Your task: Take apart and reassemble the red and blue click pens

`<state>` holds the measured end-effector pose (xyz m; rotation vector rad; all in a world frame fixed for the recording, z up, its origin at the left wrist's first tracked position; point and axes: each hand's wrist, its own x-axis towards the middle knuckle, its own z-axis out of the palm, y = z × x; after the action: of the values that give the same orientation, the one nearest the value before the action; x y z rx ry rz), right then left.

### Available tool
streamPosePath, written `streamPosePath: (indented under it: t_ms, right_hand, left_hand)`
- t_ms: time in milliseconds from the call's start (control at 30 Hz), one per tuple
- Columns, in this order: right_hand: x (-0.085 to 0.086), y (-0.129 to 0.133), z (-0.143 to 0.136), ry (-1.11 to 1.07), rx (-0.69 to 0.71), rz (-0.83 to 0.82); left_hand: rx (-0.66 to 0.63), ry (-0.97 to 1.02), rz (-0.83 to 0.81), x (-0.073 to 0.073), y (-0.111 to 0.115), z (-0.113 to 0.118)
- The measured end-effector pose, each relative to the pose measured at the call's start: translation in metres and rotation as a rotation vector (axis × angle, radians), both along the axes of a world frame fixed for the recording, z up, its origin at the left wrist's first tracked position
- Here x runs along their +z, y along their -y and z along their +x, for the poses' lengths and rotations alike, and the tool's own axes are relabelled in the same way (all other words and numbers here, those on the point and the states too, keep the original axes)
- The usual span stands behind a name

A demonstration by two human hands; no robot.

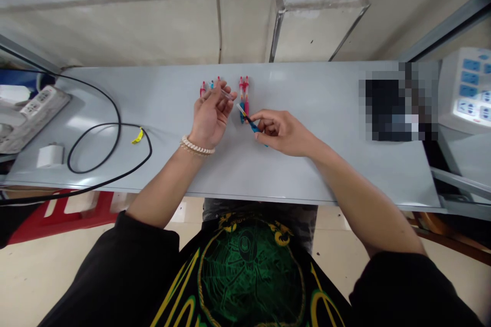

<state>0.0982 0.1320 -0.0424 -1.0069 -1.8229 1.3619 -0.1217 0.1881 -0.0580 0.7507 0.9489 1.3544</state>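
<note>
My left hand [212, 118] is closed round a thin clear pen barrel [227, 95], which slants out past the fingertips. In my right hand [283, 132] a blue pen grip section [253, 127] is pinched between thumb and fingers. A refill [241, 109] with a pale tube and a dark, yellowish lower part sticks out of it toward my left hand. Two pens with red tops [244, 83] lie side by side just beyond the gap between my hands. More red-topped pens [203, 89] lie behind my left hand, partly hidden by it.
A black cable [118, 112] loops over the grey table [307, 179] at left, with a yellow tag [138, 136]. A white charger [50, 156] and a power strip [36, 107] are there too. A blurred dark object [389, 107] lies at right, near a white socket unit [466, 92].
</note>
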Motion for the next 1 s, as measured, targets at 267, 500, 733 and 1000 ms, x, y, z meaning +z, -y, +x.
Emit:
streamPosePath:
  t_ms: [267,500,733,1000]
  right_hand:
    - [-0.006,-0.002,-0.002,-0.085,-0.058,0.003]
    - [-0.004,-0.002,-0.003,-0.091,-0.115,-0.031]
    - [0.0,-0.001,-0.002,-0.12,-0.108,-0.038]
    - [0.001,0.001,-0.004,-0.087,-0.069,-0.055]
  left_hand:
    - [-0.041,0.063,-0.068,0.004,0.004,0.006]
    - [-0.008,0.06,-0.041,-0.004,0.0,0.0]
    - [0.062,0.038,-0.03,-0.003,0.006,0.004]
    - [0.034,0.027,-0.016,-0.007,0.005,0.008]
